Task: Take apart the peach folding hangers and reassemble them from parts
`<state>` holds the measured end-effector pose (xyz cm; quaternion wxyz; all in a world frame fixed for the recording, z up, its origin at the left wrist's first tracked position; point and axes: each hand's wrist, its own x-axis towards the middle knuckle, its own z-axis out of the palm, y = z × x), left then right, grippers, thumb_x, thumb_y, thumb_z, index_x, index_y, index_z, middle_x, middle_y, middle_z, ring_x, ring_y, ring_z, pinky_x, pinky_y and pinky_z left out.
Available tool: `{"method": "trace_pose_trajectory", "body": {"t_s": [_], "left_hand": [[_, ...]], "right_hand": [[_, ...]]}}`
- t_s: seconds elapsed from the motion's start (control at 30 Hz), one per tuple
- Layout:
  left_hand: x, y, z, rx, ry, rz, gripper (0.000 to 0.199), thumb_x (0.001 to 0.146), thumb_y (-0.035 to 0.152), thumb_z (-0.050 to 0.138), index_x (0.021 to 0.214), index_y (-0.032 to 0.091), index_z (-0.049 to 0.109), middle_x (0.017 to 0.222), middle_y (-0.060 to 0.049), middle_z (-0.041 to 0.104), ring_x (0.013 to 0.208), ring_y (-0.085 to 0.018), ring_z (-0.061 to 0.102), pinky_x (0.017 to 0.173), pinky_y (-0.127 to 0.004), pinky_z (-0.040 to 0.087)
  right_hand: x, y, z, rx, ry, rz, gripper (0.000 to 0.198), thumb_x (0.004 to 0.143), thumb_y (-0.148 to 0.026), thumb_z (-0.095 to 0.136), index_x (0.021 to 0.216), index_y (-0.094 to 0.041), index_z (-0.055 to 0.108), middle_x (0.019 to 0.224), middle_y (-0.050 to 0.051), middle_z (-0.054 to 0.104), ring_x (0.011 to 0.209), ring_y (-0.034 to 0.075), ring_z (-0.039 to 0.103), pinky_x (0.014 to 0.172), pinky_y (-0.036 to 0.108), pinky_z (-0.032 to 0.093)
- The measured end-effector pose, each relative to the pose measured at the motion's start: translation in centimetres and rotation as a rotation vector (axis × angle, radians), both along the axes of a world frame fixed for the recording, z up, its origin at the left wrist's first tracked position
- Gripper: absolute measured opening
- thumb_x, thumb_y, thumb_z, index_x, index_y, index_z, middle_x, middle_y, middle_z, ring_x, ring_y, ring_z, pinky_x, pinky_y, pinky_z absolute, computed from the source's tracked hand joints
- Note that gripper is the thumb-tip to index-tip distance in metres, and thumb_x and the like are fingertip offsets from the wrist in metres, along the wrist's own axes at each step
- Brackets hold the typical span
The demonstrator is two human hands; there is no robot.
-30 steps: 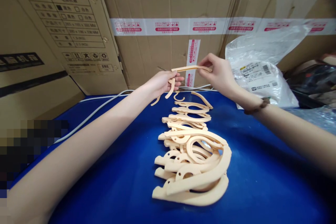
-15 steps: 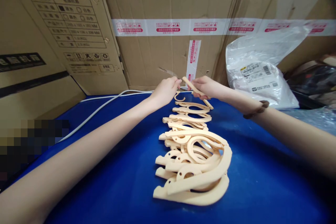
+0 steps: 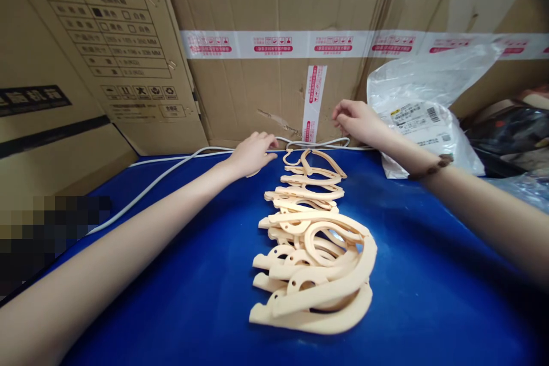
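On tabletop [image 3: 193, 280], see hangers [image 3: 317, 216] lined twelve-to-six, five o'clock from nearer left hand [image 3: 254, 154], grip unclear; note released right hand [image 3: 359, 121].

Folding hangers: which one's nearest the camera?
The frontmost folding hanger; its curved lower edge sits closer to the picture's bottom than any other hanger's.

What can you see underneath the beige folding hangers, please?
The beige folding hangers lie on a blue tabletop, visible around them and through some gaps; anything directly beneath their overlapping parts is covered and cannot be seen.
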<state>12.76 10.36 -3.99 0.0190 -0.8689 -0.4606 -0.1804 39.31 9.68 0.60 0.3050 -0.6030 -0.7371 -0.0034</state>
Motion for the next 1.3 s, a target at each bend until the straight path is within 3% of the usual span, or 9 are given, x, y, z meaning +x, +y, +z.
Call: {"method": "trace_pose_trajectory", "body": {"t_s": [0.13, 0.27, 0.47, 0.7, 0.83, 1.03, 1.13, 1.3], "left_hand": [[2.1, -1.7, 0.2, -0.034, 0.063, -0.125, 0.015, 0.089, 0.024, 0.054, 0.098, 0.018, 0.064, 0.099, -0.004, 0.067, 0.096, -0.020, 0.059, 0.083, -0.028, 0.042], [3.0, -2.4, 0.4, -0.048, 0.104, -0.122, 0.015, 0.087, 0.024, 0.055, 0.096, 0.017, 0.065, 0.096, -0.006, 0.067, 0.093, -0.022, 0.059, 0.077, -0.029, 0.043], [3.3, -2.2, 0.5, -0.085, 0.159, -0.126, 0.007, 0.081, 0.018, 0.061, 0.087, 0.018, 0.065, 0.089, -0.004, 0.068, 0.087, -0.020, 0.061, 0.072, -0.027, 0.041], [3.0, -2.2, 0.5, -0.198, 0.103, -0.142, 0.022, 0.079, 0.012, 0.058, 0.100, 0.016, 0.062, 0.092, -0.004, 0.071, 0.083, -0.017, 0.064, 0.069, -0.023, 0.042], [2.8, -2.4, 0.7, -0.310, 0.060, -0.137, 0.026, 0.077, 0.016, 0.060, 0.102, 0.016, 0.066, 0.093, -0.004, 0.073, 0.079, -0.016, 0.065, 0.067, -0.022, 0.043], [2.9, -2.5, 1.1, -0.414, -0.078, -0.139, 0.022, 0.079, 0.025, 0.057, 0.092, 0.015, 0.072, 0.091, -0.004, 0.073, 0.082, -0.018, 0.064, 0.070, -0.025, 0.045], [3.2, -2.5, 1.1, -0.452, -0.218, -0.123, 0.020, 0.082, 0.025, 0.055, 0.089, 0.015, 0.071, 0.091, -0.004, 0.073, 0.084, -0.017, 0.064, 0.072, -0.024, 0.045], [4.0, -2.4, 0.9, -0.510, -0.497, -0.033, 0.019, 0.086, 0.016, 0.050, 0.084, 0.012, 0.068, 0.083, -0.006, 0.071, 0.063, -0.011, 0.059, 0.058, -0.022, 0.042]], "right_hand": [[-1.7, -1.1, -1.0, -0.092, -0.207, 0.015, 0.013, 0.083, -0.028, 0.055, 0.090, -0.021, 0.063, 0.090, 0.007, 0.071, 0.088, 0.027, 0.064, 0.075, 0.036, 0.046], [-3.9, -1.5, -3.0, -0.201, -0.311, 0.025, 0.029, 0.081, -0.045, 0.059, 0.092, -0.019, 0.065, 0.093, 0.012, 0.071, 0.089, 0.029, 0.065, 0.072, 0.035, 0.046], [-5.6, -0.5, -3.8, -0.311, -0.267, 0.054, 0.024, 0.075, -0.036, 0.069, 0.091, -0.019, 0.064, 0.088, 0.009, 0.071, 0.083, 0.023, 0.066, 0.065, 0.028, 0.046], [-2.6, -0.5, -1.5, -0.345, -0.074, -0.036, 0.034, 0.084, -0.027, 0.059, 0.115, -0.015, 0.050, 0.085, 0.006, 0.072, 0.064, 0.016, 0.065, 0.055, 0.025, 0.049], [-0.1, -0.8, -1.8, -0.406, -0.040, -0.111, 0.039, 0.085, -0.028, 0.058, 0.119, -0.013, 0.046, 0.080, 0.007, 0.072, 0.057, 0.017, 0.064, 0.049, 0.026, 0.049], [1.2, -0.4, -3.8, -0.461, -0.147, -0.124, 0.034, 0.081, -0.024, 0.061, 0.113, -0.014, 0.054, 0.071, 0.004, 0.072, 0.063, 0.019, 0.068, 0.053, 0.024, 0.048], [1.1, 0.1, -4.2, -0.424, -0.221, -0.126, 0.027, 0.084, -0.030, 0.057, 0.107, -0.015, 0.059, 0.078, 0.008, 0.073, 0.068, 0.022, 0.069, 0.060, 0.028, 0.049], [0.6, -0.2, -4.5, -0.362, -0.288, -0.105, 0.049, 0.084, -0.052, 0.055, 0.115, -0.013, 0.056, 0.094, 0.014, 0.073, 0.067, 0.024, 0.069, 0.062, 0.031, 0.048]]}}
